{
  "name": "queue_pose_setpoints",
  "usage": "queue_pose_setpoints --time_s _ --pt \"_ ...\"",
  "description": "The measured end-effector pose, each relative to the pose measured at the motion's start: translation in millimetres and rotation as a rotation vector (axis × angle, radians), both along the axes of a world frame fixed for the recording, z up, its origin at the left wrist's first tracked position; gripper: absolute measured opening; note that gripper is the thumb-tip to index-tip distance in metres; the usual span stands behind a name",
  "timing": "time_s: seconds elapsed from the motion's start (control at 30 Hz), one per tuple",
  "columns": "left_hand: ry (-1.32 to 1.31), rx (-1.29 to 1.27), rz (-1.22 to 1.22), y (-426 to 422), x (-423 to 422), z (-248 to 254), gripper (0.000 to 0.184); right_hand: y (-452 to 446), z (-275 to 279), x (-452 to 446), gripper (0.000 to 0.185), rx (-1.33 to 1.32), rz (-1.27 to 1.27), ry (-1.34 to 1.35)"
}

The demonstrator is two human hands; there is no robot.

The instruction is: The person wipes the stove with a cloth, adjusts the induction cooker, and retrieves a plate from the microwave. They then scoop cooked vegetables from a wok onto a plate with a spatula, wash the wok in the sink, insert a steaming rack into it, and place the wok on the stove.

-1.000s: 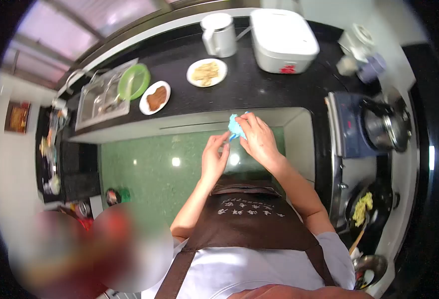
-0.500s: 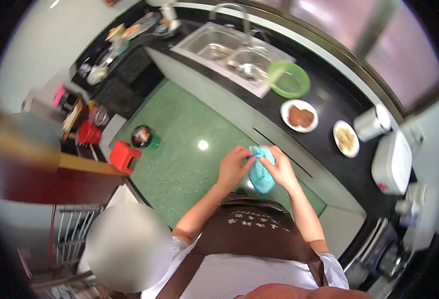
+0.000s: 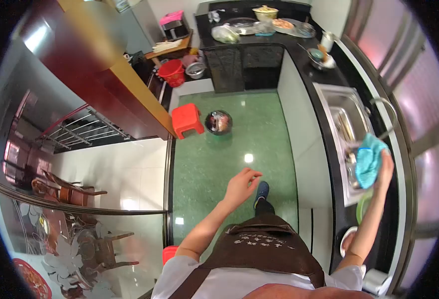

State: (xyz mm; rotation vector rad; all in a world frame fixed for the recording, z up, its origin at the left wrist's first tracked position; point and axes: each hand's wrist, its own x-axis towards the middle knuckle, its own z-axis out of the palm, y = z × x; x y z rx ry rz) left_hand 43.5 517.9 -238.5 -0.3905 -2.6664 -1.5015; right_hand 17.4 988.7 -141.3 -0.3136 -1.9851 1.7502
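My right hand (image 3: 387,167) grips a light blue cloth (image 3: 368,162) and reaches out over the steel double sink (image 3: 351,94). The cloth hangs in front of the nearer basin and hides part of it and the base of the faucet (image 3: 391,112). My left hand (image 3: 242,188) hangs above the green floor (image 3: 259,144) with fingers loosely bent and apart, holding nothing. Behind my right forearm, a green bowl (image 3: 363,207) and a white plate of reddish-brown food (image 3: 347,241) show in part.
A black-lined bin (image 3: 218,122) and a red stool (image 3: 187,119) stand on the floor to the left. Dishes and a bagged vegetable (image 3: 225,34) lie on the far black counter. Left of me is a sliding door track (image 3: 168,199). My foot (image 3: 262,192) is stepping forward.
My view has turned left. Both hands were on the cloth in front of my apron; my left hand has let go, and my right hand has carried it over the sink.
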Motion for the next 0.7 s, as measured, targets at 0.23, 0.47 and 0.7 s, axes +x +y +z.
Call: queue_pose_setpoints --time_s 0.23,0.47,0.7 --pt "-0.084 -0.164 0.334 -82 -112 -11 0.016 59 -15 -204 0.030 1.338 -0.084 -0.541" --pt "-0.219 -0.105 0.687 -137 -172 -38 0.015 39 -47 -372 0.034 1.421 -0.097 -0.578" --pt "-0.280 -0.139 0.682 -172 -284 -54 0.015 -99 -36 -498 0.037 0.816 0.237 -0.269"
